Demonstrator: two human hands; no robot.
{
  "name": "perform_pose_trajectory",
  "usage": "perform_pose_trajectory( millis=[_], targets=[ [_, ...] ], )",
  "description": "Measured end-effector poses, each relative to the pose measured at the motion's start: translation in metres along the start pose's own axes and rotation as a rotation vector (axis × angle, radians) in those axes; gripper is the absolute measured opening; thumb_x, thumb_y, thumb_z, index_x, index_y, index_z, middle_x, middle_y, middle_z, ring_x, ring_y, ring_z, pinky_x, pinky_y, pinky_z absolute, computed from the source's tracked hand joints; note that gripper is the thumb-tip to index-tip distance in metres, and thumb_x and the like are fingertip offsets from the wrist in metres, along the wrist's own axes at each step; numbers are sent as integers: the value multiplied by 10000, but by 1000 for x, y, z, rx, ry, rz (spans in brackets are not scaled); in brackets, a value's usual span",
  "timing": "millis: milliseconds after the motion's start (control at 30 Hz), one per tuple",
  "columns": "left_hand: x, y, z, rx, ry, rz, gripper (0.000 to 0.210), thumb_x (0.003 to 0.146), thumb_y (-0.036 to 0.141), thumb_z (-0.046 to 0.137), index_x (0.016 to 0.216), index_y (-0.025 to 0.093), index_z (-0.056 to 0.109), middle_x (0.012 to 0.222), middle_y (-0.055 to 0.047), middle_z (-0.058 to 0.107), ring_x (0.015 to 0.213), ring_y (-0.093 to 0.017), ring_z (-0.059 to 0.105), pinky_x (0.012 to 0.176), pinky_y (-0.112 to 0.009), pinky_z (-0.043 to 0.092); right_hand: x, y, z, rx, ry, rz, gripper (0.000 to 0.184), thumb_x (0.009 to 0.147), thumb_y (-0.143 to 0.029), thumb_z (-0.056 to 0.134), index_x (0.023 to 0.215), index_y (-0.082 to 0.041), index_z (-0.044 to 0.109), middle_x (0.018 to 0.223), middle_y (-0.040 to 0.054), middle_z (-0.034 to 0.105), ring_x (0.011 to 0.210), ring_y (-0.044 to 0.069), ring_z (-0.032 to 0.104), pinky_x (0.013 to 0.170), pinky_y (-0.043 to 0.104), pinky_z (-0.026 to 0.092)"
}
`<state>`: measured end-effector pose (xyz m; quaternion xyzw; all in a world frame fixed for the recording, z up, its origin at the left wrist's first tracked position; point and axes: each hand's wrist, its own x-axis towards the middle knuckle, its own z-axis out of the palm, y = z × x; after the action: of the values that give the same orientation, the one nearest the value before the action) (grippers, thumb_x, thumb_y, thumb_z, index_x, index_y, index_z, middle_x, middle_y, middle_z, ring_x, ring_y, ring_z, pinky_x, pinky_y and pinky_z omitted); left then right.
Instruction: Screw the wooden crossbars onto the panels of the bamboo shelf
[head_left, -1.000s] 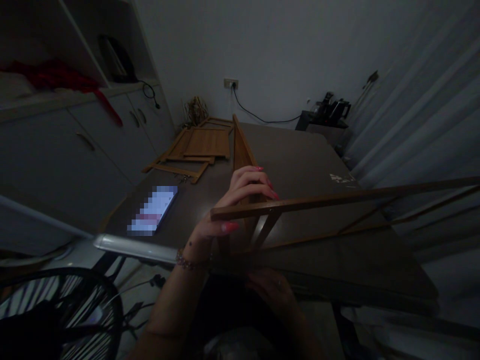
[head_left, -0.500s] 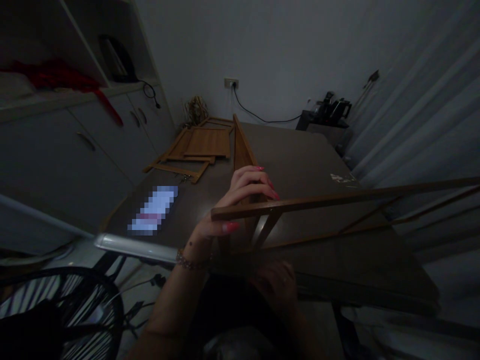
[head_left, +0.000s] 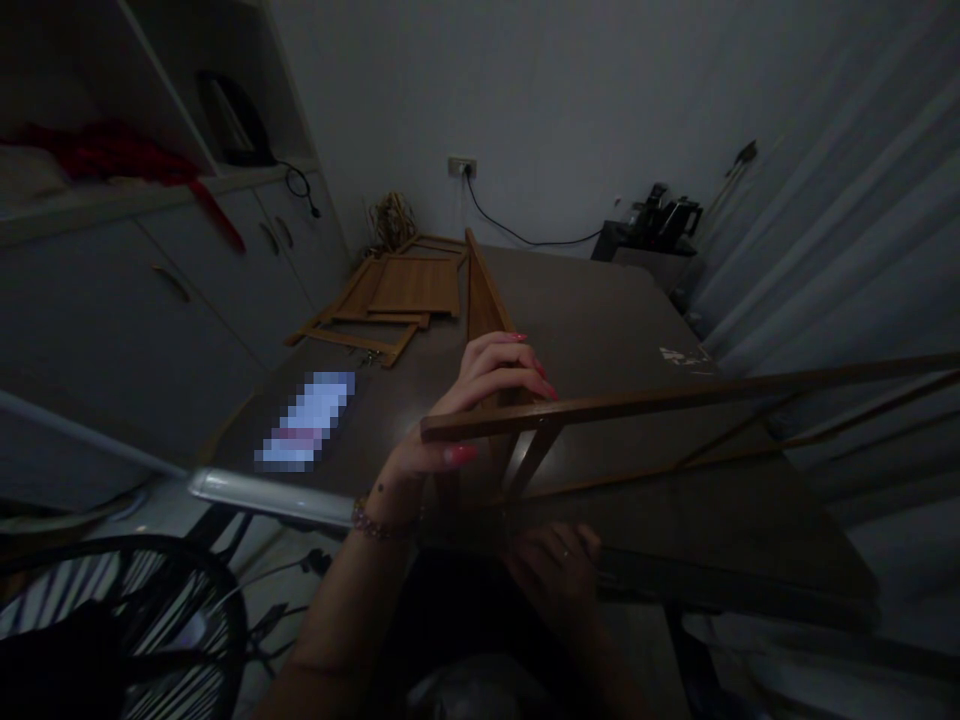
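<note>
"What is gripped by the left hand [head_left: 474,395]?"
"The end of a wooden frame [head_left: 675,398], with an upright board [head_left: 486,300] touched by the fingers."
"And the right hand [head_left: 559,570]?"
"It is seen dimly, low near the table [head_left: 592,310] edge."

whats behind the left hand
Behind the left hand, the far part of a wooden panel shows, standing on edge; the hand covers some of its nearer part, so that stretch cannot be seen.
</note>
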<state>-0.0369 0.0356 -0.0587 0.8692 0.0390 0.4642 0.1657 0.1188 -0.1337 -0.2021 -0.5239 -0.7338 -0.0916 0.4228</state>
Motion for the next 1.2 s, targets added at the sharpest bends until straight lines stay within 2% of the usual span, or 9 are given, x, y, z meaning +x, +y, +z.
perform_pose_trajectory(
  millis=[167,267,433,600,767,933,1033,1200],
  targets=[
    [0,-17,5,37,58,127,609,923,694,239,1177,256,578,1092,-57,583,1119,-237,499,1100,-466,325,-4,-1,2,-17,12,83,273,977,-444,492,884,-248,658,775,-12,710,806,161,572,840,372,263],
    [0,-22,5,21,47,174,586,948,652,216,1201,256,567,1098,-50,577,1124,-228,489,1099,-449,322,-11,-1,2,-49,2,72,221,971,-426,511,992,-280,676,845,-4,708,844,166,564,840,357,290],
    [2,-6,-1,-98,-11,48,701,886,741,193,1186,234,571,1141,-74,553,1181,-273,450,1141,-502,249,-14,1,-2,-11,-154,-24,204,986,-308,492,1034,-312,690,859,-4,669,823,150,549,798,320,341],
    [3,12,-4,-202,0,-77,855,812,815,74,1146,224,594,1123,-89,552,1179,-300,446,1168,-540,173,-10,0,-3,13,-152,-19,269,1015,-291,421,1019,-295,690,821,-8,677,789,144,546,783,322,336],
    [3,13,-4,-236,0,-97,799,814,807,168,1146,226,605,1134,-83,545,1199,-304,421,1187,-526,140,-14,3,-4,-53,-185,-43,250,1001,-334,452,1019,-318,701,821,3,684,790,170,540,777,347,344],
    [3,13,-4,-266,0,-106,809,798,822,203,1150,221,613,1140,-83,543,1200,-304,406,1192,-514,116,-17,7,-4,-20,-253,-93,225,994,-284,470,1066,-289,683,857,7,692,801,164,545,795,339,378],
    [3,13,-3,-256,7,-106,804,780,837,239,1147,227,613,1135,-79,546,1193,-306,411,1190,-519,119,-14,6,-2,17,-234,-96,215,999,-272,468,1017,-268,682,819,-5,680,752,145,545,786,327,370],
    [1,11,-4,-241,-4,-104,837,802,824,137,1158,227,602,1140,-86,543,1200,-304,415,1186,-536,122,-6,0,-2,41,-163,-74,250,1010,-294,444,951,-251,683,718,-13,655,709,145,532,766,321,356]
  ],
)
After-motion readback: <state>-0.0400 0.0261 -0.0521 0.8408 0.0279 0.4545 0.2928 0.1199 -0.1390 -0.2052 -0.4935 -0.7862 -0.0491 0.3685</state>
